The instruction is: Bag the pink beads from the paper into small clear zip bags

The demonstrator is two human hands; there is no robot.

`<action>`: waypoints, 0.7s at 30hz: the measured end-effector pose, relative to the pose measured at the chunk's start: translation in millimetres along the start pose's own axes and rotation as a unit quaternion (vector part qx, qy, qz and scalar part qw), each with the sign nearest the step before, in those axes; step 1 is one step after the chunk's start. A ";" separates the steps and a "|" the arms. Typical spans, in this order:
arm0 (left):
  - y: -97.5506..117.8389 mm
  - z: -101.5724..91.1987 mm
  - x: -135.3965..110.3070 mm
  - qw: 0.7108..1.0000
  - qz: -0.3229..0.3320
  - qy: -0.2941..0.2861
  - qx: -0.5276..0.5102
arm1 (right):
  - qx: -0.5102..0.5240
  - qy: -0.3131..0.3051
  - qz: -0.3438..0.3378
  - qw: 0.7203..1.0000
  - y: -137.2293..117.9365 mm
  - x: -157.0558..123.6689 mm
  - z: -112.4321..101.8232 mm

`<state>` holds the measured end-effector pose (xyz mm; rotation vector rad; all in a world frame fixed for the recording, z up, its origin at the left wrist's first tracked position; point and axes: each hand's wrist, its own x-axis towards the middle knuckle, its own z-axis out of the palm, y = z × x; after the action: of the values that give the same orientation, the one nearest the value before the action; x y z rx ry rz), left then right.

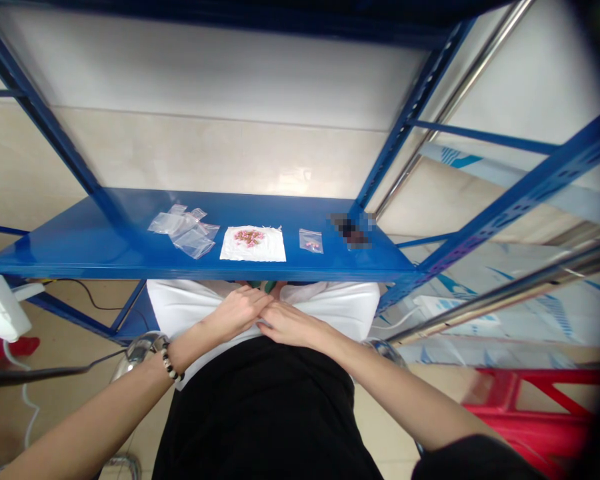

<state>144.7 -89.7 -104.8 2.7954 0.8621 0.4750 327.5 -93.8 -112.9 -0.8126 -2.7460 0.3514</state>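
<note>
My left hand (237, 313), with a bead bracelet on its wrist, and my right hand (290, 325) meet fingertip to fingertip against a white shirt, just below the front edge of a blue metal shelf (95, 247). Both hands have their fingers curled and pressed together; whatever they pinch is hidden. On the shelf above them lies a white sheet (267, 252) with a small heap of pink pieces (249, 237). A pile of empty clear bags (185, 230) lies to its left. To its right lies a small clear bag with pink pieces (311, 241).
A dark blurred object (353, 230) sits at the shelf's right end. Blue rack uprights (405, 127) and steel tubes (505, 293) rise at the right. A white power strip (0, 307) with cables hangs at left, and a red frame (530, 413) stands at lower right.
</note>
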 end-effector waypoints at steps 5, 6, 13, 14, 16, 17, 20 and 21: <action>-10.2 -2.6 2.0 1.000 -0.015 -0.004 0.011 | -0.013 0.017 -0.029 0.999 0.1 3.4 -3.9; -13.3 -4.0 2.2 1.000 -0.026 -0.003 0.014 | -0.014 0.023 -0.035 0.999 0.1 4.1 -6.7; -12.0 -6.7 3.9 0.998 -0.060 0.004 0.035 | -0.050 0.023 -0.035 0.998 -3.5 4.1 -16.6; -9.2 -6.0 4.0 0.997 -0.059 0.000 0.040 | -0.055 0.013 -0.034 0.998 -4.2 4.0 -15.5; -4.0 -4.7 3.7 0.997 -0.057 -0.010 0.049 | -0.059 -0.007 -0.032 0.998 -6.2 4.0 -13.2; -1.9 -4.2 3.3 0.997 -0.056 -0.014 0.052 | -0.059 -0.016 -0.031 0.998 -7.4 4.0 -12.7; 2.9 -4.0 1.3 0.996 -0.057 -0.018 0.060 | -0.056 -0.035 -0.028 0.997 -11.9 3.6 -13.1; 4.1 -4.2 0.8 0.996 -0.058 -0.019 0.063 | -0.054 -0.036 -0.027 0.998 -13.4 3.3 -13.2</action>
<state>145.9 -92.3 -99.6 2.8364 1.0743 0.3596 322.2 -100.8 -96.0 -0.7649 -2.8695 0.2283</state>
